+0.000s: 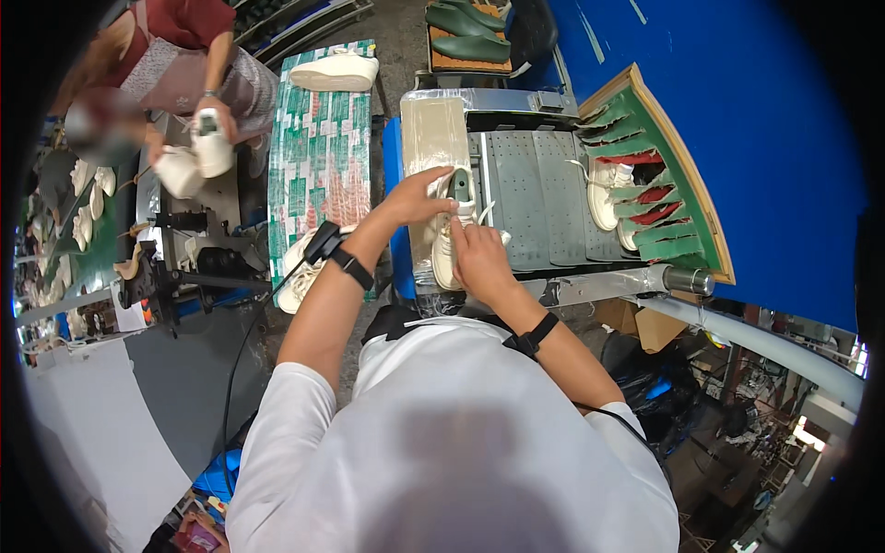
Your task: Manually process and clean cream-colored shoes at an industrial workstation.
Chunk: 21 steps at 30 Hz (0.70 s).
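Observation:
A white lace-up sneaker (442, 264) lies on the beige end plate of the conveyor, its toe toward me. A dark green shoe last (462, 186) shows in its opening. My left hand (417, 197) is closed round the collar, with the thumb by the tongue. Bent inward, the fingers of my right hand (483, 261) press together at the tongue and upper laces. A loose white lace end sticks out to the right of the shoe. My hands partly cover the sneaker's middle.
Slatted metal conveyor (544, 194) runs right to torn green flaps (659, 207), where white sneakers (604, 198) stand. Left is a taped carton surface (318, 175) with a sneaker (334, 71) on it. Beyond, a co-worker holds two white shoes (212, 147). Green lasts (470, 46) lie behind.

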Each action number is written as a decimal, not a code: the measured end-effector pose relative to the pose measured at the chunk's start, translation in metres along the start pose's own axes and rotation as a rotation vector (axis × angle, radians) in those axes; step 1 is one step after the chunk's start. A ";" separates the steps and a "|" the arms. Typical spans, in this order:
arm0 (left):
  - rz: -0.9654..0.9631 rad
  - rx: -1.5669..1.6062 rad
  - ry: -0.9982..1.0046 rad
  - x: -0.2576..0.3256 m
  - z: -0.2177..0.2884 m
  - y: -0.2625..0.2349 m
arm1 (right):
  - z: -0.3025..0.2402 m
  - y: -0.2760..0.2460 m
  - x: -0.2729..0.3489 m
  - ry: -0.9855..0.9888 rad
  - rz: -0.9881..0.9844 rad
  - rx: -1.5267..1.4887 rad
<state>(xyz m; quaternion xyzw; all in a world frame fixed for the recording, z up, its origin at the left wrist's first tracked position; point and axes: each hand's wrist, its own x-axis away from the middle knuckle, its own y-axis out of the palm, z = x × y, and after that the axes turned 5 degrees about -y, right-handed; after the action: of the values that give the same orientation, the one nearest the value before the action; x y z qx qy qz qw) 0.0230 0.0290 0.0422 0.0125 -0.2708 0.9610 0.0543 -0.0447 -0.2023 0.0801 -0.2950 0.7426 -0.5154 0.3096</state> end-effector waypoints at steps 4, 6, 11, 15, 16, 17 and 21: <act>-0.189 -0.003 -0.280 -0.003 -0.002 0.003 | -0.007 -0.006 -0.009 0.069 -0.045 -0.099; -0.200 -0.031 -0.312 -0.004 -0.004 0.001 | -0.006 0.002 -0.013 0.146 -0.036 -0.275; -0.211 0.034 -0.364 -0.008 -0.018 0.003 | 0.005 -0.026 0.000 0.562 -0.196 -1.946; -0.265 0.177 -0.400 -0.007 -0.045 0.008 | 0.002 -0.044 0.020 0.429 -0.443 -1.385; -0.276 0.197 -0.395 -0.007 -0.043 0.009 | 0.003 -0.039 0.019 0.360 -0.217 -0.978; -0.279 0.199 -0.394 -0.007 -0.040 0.012 | 0.005 -0.035 0.017 0.283 -0.004 -0.567; -0.113 0.070 -0.373 0.000 -0.008 0.028 | 0.019 -0.017 0.010 0.166 0.003 -0.247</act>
<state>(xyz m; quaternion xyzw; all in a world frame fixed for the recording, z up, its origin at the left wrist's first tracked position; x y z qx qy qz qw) 0.0201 0.0096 0.0204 0.2077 -0.2414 0.9462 0.0567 -0.0343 -0.2263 0.0896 -0.2859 0.8239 -0.4424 0.2093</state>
